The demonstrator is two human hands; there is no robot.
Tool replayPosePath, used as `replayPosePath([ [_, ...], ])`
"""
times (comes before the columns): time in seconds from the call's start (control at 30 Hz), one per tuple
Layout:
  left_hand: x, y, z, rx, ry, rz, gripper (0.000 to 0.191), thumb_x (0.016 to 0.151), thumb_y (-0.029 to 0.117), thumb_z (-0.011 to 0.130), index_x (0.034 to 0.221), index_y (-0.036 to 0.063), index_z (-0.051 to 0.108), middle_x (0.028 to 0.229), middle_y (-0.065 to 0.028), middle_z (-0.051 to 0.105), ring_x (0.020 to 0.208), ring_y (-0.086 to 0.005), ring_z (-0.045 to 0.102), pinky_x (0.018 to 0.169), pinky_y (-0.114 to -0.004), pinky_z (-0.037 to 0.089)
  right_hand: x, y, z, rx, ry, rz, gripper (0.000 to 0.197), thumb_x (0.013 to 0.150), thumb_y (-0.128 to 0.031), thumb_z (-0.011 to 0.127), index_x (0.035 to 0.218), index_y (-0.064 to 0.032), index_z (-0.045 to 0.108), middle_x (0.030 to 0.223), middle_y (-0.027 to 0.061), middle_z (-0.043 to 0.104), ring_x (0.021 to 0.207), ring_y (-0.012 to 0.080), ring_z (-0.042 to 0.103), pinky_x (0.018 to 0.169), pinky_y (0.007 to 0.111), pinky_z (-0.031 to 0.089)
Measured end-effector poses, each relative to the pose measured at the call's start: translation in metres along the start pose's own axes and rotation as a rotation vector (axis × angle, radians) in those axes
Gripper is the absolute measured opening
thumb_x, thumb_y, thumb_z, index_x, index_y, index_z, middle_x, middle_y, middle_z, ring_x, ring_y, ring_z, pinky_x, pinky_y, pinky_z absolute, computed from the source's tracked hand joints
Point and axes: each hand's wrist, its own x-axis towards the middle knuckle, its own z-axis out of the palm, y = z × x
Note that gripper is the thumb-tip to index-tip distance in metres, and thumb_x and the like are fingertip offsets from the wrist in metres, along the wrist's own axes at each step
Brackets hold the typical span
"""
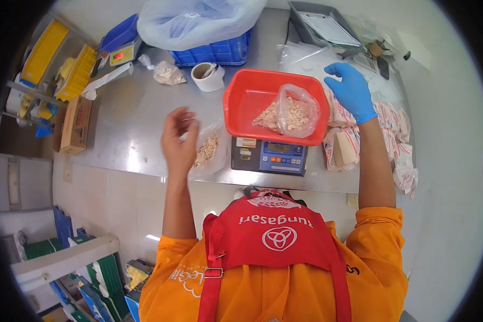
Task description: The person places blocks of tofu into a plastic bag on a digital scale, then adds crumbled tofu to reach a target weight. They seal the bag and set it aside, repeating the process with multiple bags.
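A red plastic tray (pixel 245 104) rests on a digital scale (pixel 283 159) whose display is lit. Inside the tray sits an open clear plastic bag (pixel 298 112) of pale crumbly pieces. My left hand (pixel 180 133) is bare, its fingers curled and apart, just left of another clear bag (pixel 208 151) with the same kind of pieces. Nothing shows in its grasp. In a blue glove, my right hand (pixel 350 90) hovers right of the tray with thumb and fingers apart, over several white-and-red paper packets (pixel 342 149). It holds nothing visible.
A tied bag of pieces (pixel 168 73) and a tape roll (pixel 209 78) lie behind. Further back stand a blue crate (pixel 213 52) under a plastic liner, a small scale (pixel 122 54) and a grey tray (pixel 298 24) with a clipboard. A cardboard box (pixel 76 124) stands left.
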Motion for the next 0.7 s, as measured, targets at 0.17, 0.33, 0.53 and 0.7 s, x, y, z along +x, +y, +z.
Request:
replayPosePath([
  [0.17, 0.025, 0.036, 0.055, 0.300, -0.095, 0.304, 0.056, 0.080, 0.017, 0.076, 0.128, 0.0008, 0.054, 0.110, -0.0156, 0.066, 0.101, -0.0322, 0.065, 0.094, -0.040, 0.050, -0.029, 0.019, 0.017, -0.068, -0.023, -0.102, 0.035, 0.079, -0.024, 0.072, 0.109, -0.0086, 0.068, 0.113, 0.0151, 0.063, 0.108, 0.0340, 0.060, 0.094, 0.043, 0.049],
  [0.33, -0.004, -0.044, -0.031, 0.931, -0.407, -0.159, 0.060, 0.074, 0.020, 0.078, 0.128, 0.0047, 0.056, 0.102, -0.0180, 0.070, 0.097, -0.0384, 0.066, 0.089, -0.044, 0.052, -0.063, 0.041, 0.002, 0.105, 0.078, 0.006, 0.036, 0.079, -0.017, 0.073, 0.112, -0.0038, 0.067, 0.113, 0.0166, 0.063, 0.107, 0.0332, 0.061, 0.095, 0.040, 0.048],
  [0.53, -0.043, -0.153, -0.139, 0.739, -0.062, -0.492, 0.029, 0.079, 0.018, 0.071, 0.103, 0.0028, 0.068, 0.088, -0.0160, 0.071, 0.086, -0.0330, 0.069, 0.078, -0.041, 0.053, -0.084, 0.062, -0.018, 0.158, 0.018, 0.173, 0.035, 0.083, -0.018, 0.071, 0.113, -0.0021, 0.067, 0.115, 0.0147, 0.064, 0.108, 0.0297, 0.062, 0.095, 0.038, 0.048],
  [0.7, -0.038, -0.132, -0.127, 0.605, 0.197, -0.279, 0.046, 0.078, 0.013, 0.072, 0.121, 0.0015, 0.060, 0.110, -0.0135, 0.067, 0.103, -0.0288, 0.065, 0.091, -0.038, 0.050, -0.075, 0.056, -0.026, 0.208, 0.000, 0.211, 0.037, 0.084, -0.023, 0.071, 0.115, -0.0028, 0.067, 0.116, 0.0136, 0.065, 0.108, 0.0268, 0.062, 0.095, 0.037, 0.047],
])
